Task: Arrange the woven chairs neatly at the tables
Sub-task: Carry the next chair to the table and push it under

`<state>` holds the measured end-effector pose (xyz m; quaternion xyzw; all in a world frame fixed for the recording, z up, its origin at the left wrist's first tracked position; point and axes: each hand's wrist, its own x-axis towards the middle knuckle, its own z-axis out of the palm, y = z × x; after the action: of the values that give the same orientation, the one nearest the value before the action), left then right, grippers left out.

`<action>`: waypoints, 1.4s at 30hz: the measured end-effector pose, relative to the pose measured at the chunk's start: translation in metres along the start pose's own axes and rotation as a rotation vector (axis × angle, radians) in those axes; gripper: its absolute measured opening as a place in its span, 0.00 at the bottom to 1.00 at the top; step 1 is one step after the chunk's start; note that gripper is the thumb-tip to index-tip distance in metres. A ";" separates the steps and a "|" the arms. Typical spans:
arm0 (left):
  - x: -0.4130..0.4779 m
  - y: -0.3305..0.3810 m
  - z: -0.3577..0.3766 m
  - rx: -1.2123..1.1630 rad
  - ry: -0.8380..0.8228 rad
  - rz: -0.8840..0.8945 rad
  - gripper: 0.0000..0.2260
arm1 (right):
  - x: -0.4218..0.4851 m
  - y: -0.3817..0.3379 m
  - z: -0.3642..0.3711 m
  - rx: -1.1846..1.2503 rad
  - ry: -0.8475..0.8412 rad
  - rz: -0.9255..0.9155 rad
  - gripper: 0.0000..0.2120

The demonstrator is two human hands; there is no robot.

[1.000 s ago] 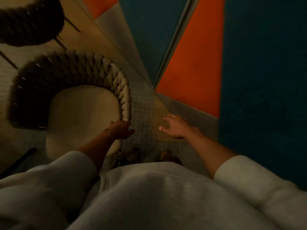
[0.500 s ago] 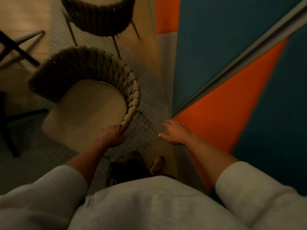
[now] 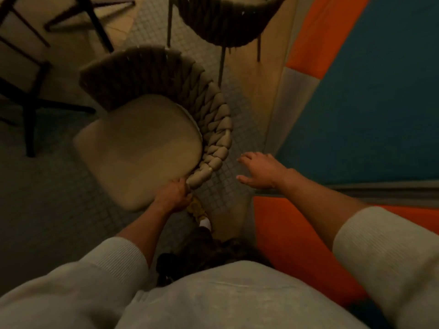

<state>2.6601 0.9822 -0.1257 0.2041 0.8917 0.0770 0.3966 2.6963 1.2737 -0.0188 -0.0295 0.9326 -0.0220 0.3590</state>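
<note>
The left hand [image 3: 174,197] grips the near end of the chair's thick braided edge [image 3: 218,138]. Its fingers curl around the braid, right beside the corner of the seat. The right hand [image 3: 261,170] holds nothing. Its fingers are spread and flat, palm down, in the air above the floor. It is close to the braided edge but not touching it. Both arms wear pale sleeves [image 3: 114,257] pushed up from the wrists.

The woven chair [image 3: 142,148] stands on the floor just in front of the person. It has a soft tan seat and a curved back made of fat woven ropes. The back curves around the far side and the right side of the seat.

A yellow shoe [image 3: 197,207] shows under the left hand, beside the chair.

A second woven chair [image 3: 225,24] stands farther off, near the top, with thin dark legs. Its back is close to the first chair's back.

Some dark legs [image 3: 31,96] stand on the left. I cannot tell what they belong to.

The floor [image 3: 47,198] has little square tiles. On the right is a wall [image 3: 368,115] with big orange and blue shapes.
</note>
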 end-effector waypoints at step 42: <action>0.040 0.004 0.024 -0.225 0.022 -0.234 0.29 | 0.253 0.050 -0.055 -0.954 0.047 -0.517 0.38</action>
<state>2.6548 1.0017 -0.1677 0.0524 0.8993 0.1320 0.4136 2.4699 1.3067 -0.1499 -0.4172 0.8091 0.3156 0.2679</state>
